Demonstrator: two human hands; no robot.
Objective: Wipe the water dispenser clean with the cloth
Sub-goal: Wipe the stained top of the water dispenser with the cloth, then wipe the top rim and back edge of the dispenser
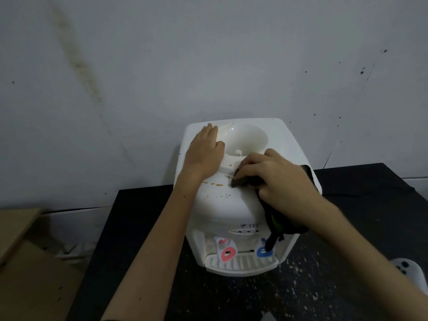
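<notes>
White water dispenser [231, 205] sits on the black worktop [347, 286] against the far wall, brown drip stains [216, 184] across its top near the bottle well. Left hand [205, 154] lies flat and open on the dispenser's top left, holding nothing. Right hand [275, 179] has its grip closed on the dark cloth [245, 180], pressing it onto the top just right of the stains; the cloth's tail hangs over the front right, above the blue tap [264, 251].
</notes>
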